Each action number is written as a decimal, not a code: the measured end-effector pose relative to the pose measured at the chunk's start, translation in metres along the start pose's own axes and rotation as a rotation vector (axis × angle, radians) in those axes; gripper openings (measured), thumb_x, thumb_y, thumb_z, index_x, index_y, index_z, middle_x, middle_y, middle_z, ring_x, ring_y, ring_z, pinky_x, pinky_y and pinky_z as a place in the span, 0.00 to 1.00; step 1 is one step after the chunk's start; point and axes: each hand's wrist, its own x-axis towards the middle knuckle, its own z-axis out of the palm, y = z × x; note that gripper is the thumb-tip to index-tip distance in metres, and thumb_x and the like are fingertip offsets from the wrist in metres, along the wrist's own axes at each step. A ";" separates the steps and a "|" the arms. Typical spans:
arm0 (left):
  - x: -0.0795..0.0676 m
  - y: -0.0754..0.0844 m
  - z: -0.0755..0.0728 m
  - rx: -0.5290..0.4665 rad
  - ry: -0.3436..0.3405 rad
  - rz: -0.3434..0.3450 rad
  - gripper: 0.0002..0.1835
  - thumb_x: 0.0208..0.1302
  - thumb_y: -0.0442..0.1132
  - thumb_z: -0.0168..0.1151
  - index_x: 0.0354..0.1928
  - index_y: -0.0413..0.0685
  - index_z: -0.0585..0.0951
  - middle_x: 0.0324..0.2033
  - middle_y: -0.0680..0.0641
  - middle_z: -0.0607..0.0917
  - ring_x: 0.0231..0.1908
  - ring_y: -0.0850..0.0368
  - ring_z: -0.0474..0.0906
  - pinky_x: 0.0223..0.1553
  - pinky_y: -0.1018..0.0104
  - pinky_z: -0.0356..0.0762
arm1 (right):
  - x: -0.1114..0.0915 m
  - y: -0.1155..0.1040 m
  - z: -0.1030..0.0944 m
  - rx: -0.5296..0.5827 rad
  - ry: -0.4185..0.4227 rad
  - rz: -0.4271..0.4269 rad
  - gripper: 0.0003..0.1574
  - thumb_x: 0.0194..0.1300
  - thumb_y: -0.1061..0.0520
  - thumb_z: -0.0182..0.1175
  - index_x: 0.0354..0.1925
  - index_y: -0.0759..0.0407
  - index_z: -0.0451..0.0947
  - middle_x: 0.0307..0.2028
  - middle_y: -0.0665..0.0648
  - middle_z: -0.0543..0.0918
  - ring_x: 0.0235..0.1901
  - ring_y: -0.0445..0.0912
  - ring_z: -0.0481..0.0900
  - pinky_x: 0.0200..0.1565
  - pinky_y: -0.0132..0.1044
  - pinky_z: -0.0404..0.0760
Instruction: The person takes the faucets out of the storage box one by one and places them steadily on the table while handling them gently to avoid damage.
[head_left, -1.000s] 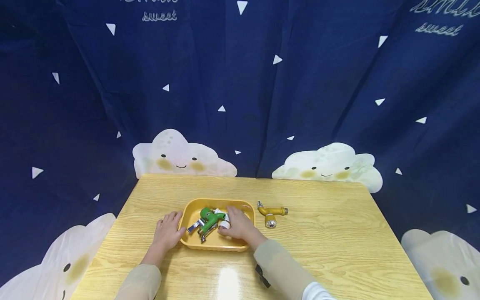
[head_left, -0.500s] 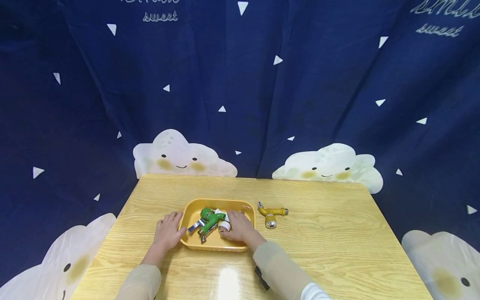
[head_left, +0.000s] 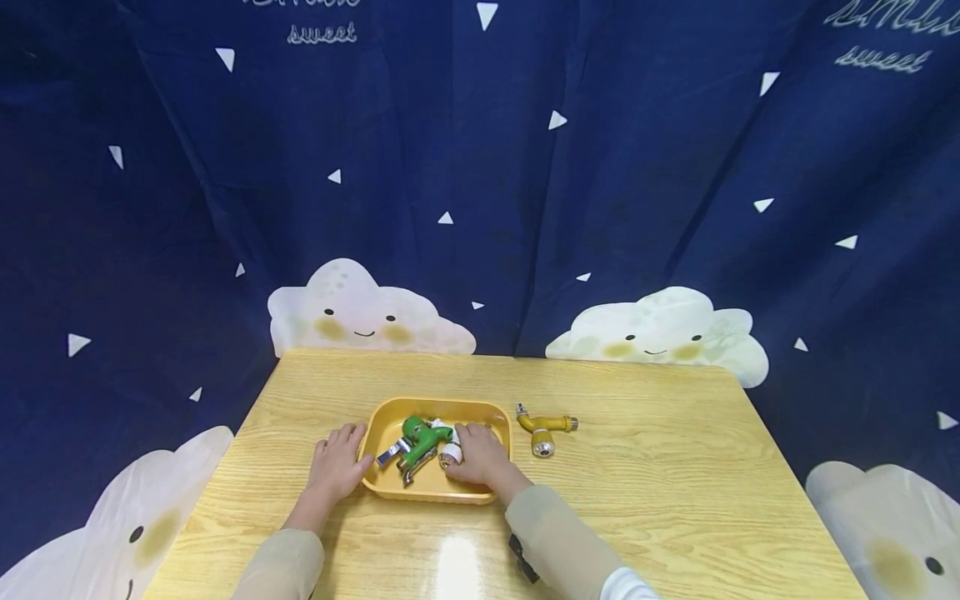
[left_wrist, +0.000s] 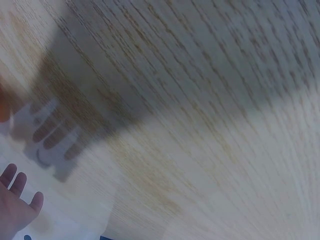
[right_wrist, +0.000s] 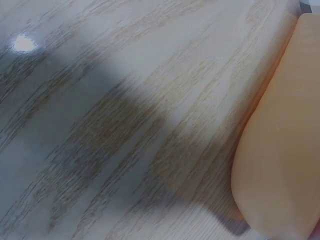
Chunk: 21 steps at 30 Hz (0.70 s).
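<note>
In the head view, a yellow plastic tray (head_left: 465,495) stands on the table with several taps heaped in it. On top lies a green tap (head_left: 422,442), with a chrome lever (head_left: 392,452) at its left. My right hand (head_left: 480,455) reaches into the tray's right half, thumb and fingers around a white tap (head_left: 451,454), part of which the hand hides. My left hand (head_left: 337,461) rests at the tray's left side, fingers relaxed and thumb at the rim. The left wrist view catches the left hand (left_wrist: 17,205) at its lower left edge.
A yellow tap (head_left: 543,424) with chrome ends lies on the wooden table (head_left: 675,467), right of the tray. Behind the table hangs a dark blue curtain (head_left: 480,167) printed with clouds and triangles. The tray's outer wall (right_wrist: 280,140) fills the right of the right wrist view.
My right hand has drawn slightly toward the tray's near side, its fingers closing in around the white tap. The left hand has stayed at the tray's left side.
</note>
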 end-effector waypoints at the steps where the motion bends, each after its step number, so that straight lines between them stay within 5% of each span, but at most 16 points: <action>1: 0.000 0.000 0.000 0.000 -0.001 -0.001 0.30 0.60 0.48 0.50 0.63 0.41 0.65 0.57 0.37 0.68 0.58 0.39 0.61 0.55 0.37 0.55 | 0.000 0.000 0.000 -0.004 0.000 0.004 0.49 0.47 0.40 0.61 0.63 0.64 0.62 0.54 0.62 0.72 0.58 0.54 0.66 0.62 0.46 0.60; 21: 0.001 -0.001 0.002 0.005 -0.006 0.000 0.30 0.60 0.48 0.50 0.63 0.41 0.65 0.57 0.37 0.68 0.58 0.39 0.61 0.55 0.37 0.55 | -0.003 0.000 -0.001 -0.050 0.032 0.051 0.52 0.40 0.36 0.66 0.58 0.63 0.66 0.52 0.60 0.73 0.55 0.53 0.68 0.58 0.50 0.62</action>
